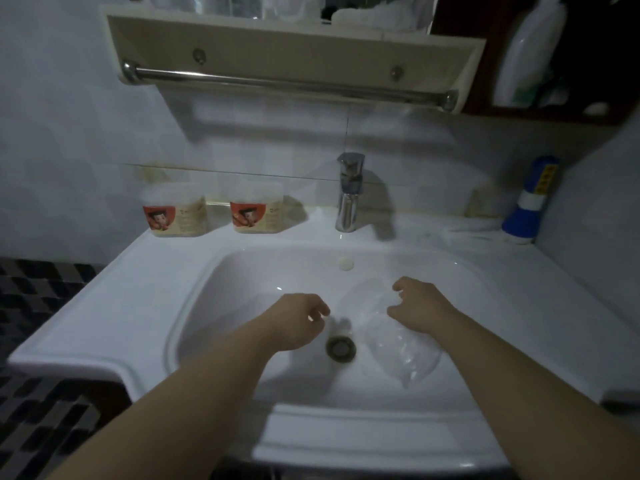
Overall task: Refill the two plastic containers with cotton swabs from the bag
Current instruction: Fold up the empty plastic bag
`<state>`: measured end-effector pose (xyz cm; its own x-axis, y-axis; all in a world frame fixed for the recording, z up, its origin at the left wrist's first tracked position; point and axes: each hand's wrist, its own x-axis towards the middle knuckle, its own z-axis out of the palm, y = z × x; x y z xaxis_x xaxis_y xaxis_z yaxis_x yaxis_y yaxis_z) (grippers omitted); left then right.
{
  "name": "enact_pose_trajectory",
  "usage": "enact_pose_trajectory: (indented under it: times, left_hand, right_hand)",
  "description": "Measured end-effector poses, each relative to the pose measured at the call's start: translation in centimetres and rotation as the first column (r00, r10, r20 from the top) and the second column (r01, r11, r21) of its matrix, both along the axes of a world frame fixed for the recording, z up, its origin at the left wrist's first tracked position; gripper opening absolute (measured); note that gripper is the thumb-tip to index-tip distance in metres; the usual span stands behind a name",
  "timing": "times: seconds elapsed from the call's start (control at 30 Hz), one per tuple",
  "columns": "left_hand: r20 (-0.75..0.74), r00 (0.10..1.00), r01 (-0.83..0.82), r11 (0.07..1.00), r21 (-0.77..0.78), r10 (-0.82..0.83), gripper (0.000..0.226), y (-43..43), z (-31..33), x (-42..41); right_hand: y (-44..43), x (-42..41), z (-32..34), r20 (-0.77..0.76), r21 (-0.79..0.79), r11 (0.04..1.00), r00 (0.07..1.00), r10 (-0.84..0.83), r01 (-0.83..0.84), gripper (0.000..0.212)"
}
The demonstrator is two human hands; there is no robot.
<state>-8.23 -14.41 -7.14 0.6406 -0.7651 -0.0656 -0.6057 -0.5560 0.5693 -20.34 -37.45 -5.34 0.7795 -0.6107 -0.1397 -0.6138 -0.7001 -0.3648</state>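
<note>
Clear crinkly plastic bag (398,344) lay in white sink basin (242,271), right of drain. R hand (420,303) hovered over it, fingers loosely curled, gripping nothing; L hand (299,320) likewise empty. Best approach, imo: pinch bag's top edge w/ both hands, then carry it to the two labelled plastic containers (175,211), far left on the surface.

The head camera looks forward and down from close above the sink (156,289) (a wide-angle view), facing the far wall (69,133).

No text legible. Left container (175,211), right container (257,209): orange cartoon-figure labels, print too blurred to read. Blue bottle (530,202): yellow label, characters unreadable.
</note>
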Motion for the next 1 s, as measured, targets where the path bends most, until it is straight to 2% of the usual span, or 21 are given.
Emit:
enact_pose_trajectory:
  times: [0.07,0.13,0.2,0.27,0.43,0.57,0.67,0.83,1.0]
  left_hand:
    - [-0.114,0.993,-0.047,0.999,-0.028,0.043,0.027,0.6,-0.3,0.3]
    - [-0.274,0.957,-0.122,0.990,-0.067,0.099,0.032,0.9,-0.2,0.5]
    - [-0.392,0.912,-0.168,0.982,-0.090,0.120,0.041,0.8,0.0,0.4]
    - [-0.468,0.878,-0.210,0.961,-0.180,0.104,0.042,0.4,0.2,0.2]
    - [-0.595,0.800,-0.391,0.819,-0.420,0.077,0.016,-0.3,1.2,0.2]
    - [-0.532,0.840,-0.381,0.811,-0.444,0.104,0.016,0.0,1.2,0.8]
    - [-0.520,0.851,-0.362,0.806,-0.468,0.080,0.013,0.0,1.2,1.0]
    - [-0.499,0.863,-0.351,0.805,-0.478,0.080,0.009,0.0,0.9,1.3]
    - [-0.559,0.828,-0.385,0.776,-0.499,0.051,0.013,-0.1,1.3,1.2]
  right_hand:
    - [0.1,0.1,0.0,0.107,0.065,0.998,0.994,-0.008,0.001,0.026]
    - [0.6,0.2,0.2,0.256,0.126,0.989,0.966,0.036,-0.071,0.007]
    - [1.3,0.2,0.6,0.398,0.208,0.966,0.916,0.059,-0.152,0.011]
    - [2.1,0.4,1.0,0.487,0.254,0.946,0.872,0.055,-0.202,0.013]
    - [3.0,0.8,1.0,0.557,0.314,0.906,0.828,0.066,-0.284,0.015]
    - [3.0,0.7,1.2,0.556,0.317,0.902,0.828,0.073,-0.292,0.015]
    - [3.2,0.9,1.5,0.608,0.316,0.911,0.794,0.020,-0.265,0.003]
    - [3.1,0.9,2.2,0.637,0.351,0.911,0.768,-0.064,-0.216,0.014]
    - [3.2,0.5,2.0,0.593,0.276,0.924,0.803,0.054,-0.265,0.016]
